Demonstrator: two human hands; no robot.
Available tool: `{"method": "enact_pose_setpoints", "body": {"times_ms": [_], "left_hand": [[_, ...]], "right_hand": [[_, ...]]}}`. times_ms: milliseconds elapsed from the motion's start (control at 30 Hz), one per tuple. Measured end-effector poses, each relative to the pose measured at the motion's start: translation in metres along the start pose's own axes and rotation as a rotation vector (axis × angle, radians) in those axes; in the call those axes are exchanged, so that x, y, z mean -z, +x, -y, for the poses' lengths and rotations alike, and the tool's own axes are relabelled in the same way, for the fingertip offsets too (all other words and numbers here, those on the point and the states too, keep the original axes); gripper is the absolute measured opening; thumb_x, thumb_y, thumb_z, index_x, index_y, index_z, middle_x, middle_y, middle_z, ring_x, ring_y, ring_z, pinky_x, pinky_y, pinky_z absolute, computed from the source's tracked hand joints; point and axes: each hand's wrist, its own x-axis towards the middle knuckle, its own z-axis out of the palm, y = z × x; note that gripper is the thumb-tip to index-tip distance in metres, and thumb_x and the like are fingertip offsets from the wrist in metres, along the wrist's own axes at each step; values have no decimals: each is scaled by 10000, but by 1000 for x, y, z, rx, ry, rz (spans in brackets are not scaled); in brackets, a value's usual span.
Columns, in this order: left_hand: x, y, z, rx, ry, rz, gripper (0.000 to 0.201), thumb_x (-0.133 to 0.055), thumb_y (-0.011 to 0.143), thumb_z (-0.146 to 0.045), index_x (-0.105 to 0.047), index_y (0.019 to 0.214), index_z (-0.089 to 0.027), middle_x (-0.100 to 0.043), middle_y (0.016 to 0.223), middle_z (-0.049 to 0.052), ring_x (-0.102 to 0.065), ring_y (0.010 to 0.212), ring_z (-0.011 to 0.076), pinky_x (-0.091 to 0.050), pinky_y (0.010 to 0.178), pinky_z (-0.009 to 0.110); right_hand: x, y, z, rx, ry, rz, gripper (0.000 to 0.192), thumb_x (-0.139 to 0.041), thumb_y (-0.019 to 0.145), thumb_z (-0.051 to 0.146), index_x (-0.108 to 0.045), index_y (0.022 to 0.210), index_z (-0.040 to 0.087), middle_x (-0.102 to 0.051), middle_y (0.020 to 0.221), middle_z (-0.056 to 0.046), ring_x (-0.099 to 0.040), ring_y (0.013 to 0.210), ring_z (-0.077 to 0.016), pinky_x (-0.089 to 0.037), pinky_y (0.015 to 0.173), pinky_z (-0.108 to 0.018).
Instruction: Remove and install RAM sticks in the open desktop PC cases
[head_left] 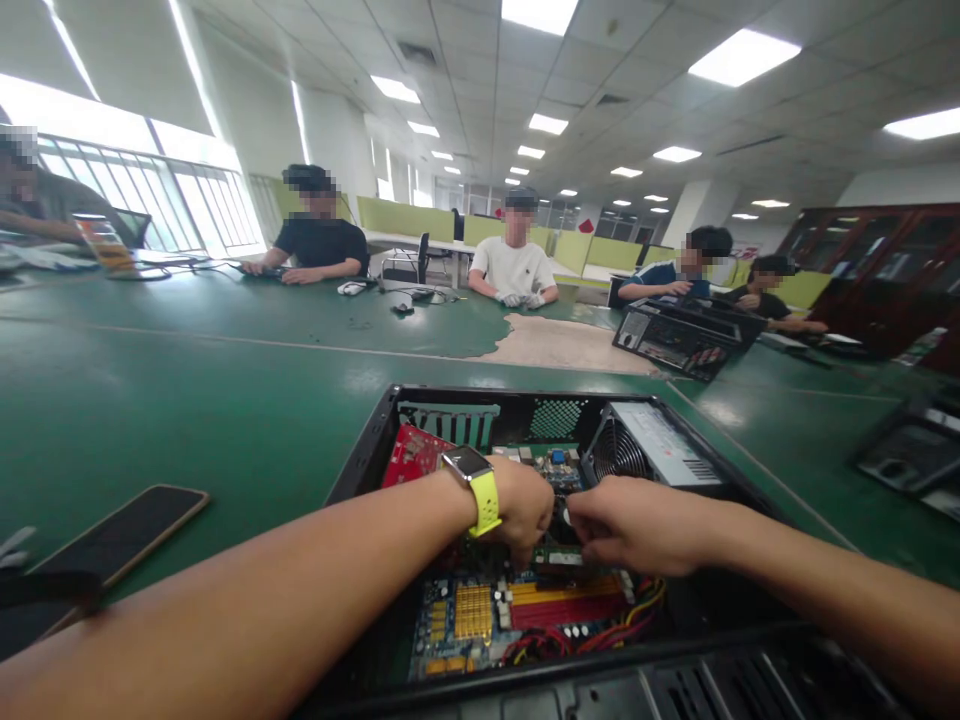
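Both hands, left and right, together, fingers curled on motherboard inside open case

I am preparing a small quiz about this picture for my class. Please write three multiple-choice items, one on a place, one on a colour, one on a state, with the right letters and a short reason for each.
1. Where does the phone lie?
A. on the green table, left of the open computer case
B. inside the case
C. on top of the power supply

2. What colour is the watch band on the left hand?
A. red
B. yellow-green
C. black

3. How is the computer case?
A. closed
B. open, with its motherboard visible
C. standing upright

Answers:
1 A, the phone rests on bare table beside the left arm.
2 B, the band at the wrist is bright yellow-green.
3 B, both hands, the right hand too, reach inside over the boards.
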Motion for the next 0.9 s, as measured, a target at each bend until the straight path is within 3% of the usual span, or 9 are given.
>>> {"method": "enact_pose_setpoints", "body": {"times_ms": [67,167,233,400,500,600,667,767,900], "left_hand": [[0,-2,2,-2,-139,-1,160,-702,648,-287,-574,602,-202,-516,449,-53,-525,476,142,-436,520,256],[1,-7,4,25,-321,28,82,-595,728,-257,-598,696,-181,-571,509,-23,-576,489,154,-465,501,255],[2,-9,4,1,-186,-45,108,-569,738,-256,-622,717,-164,-622,581,17,-606,559,174,-458,512,258],[9,-10,4,-34,100,-194,268,-660,687,-366,-690,895,-200,-697,823,45,-606,698,191,-397,511,261],[9,-9,9,81,81,-189,374,-752,580,-430,-701,881,-215,-697,846,35,-594,674,181,-374,481,249],[4,-5,8,18,47,-79,242,-762,597,-360,-695,767,-201,-677,724,3,-574,625,148,-371,479,233],[0,-1,4,-30,14,33,138,-731,649,-301,-658,634,-185,-629,594,-17,-560,575,127,-375,478,225],[-4,5,-4,-12,2,131,241,-693,682,-239,-567,487,-177,-564,482,-32,-548,536,112,-383,481,217],[-13,13,-15,-38,100,116,155,-688,658,-292,-619,560,-194,-650,586,-4,-606,614,155,-437,526,245]], "right_hand": [[10,3,2,-15,104,37,44,-558,710,202,-566,752,193,-566,639,21,-483,559,-111,-299,493,-216],[15,11,1,-71,412,-112,105,-582,724,251,-512,701,177,-546,593,30,-510,541,-100,-341,486,-200],[10,14,-1,-127,637,-137,195,-592,739,324,-466,697,181,-545,589,31,-526,515,-98,-359,468,-195],[-2,12,-12,-200,870,71,187,-606,699,270,-440,736,192,-555,577,57,-528,420,-90,-371,406,-181],[-4,9,-20,-200,771,170,224,-651,627,226,-483,772,193,-568,572,62,-541,415,-113,-387,393,-195],[-8,6,-18,-216,556,292,207,-676,614,270,-555,761,188,-630,634,21,-606,518,-159,-447,471,-241],[-11,5,-8,-229,219,264,197,-710,586,311,-626,716,189,-653,664,-8,-642,632,-215,-467,540,-284],[-13,6,10,-237,-203,257,228,-740,572,349,-711,743,200,-683,730,-52,-657,734,-274,-480,605,-331],[-16,12,15,-221,-303,247,311,-772,549,339,-719,802,167,-692,809,-112,-659,809,-286,-499,676,-340]]}}
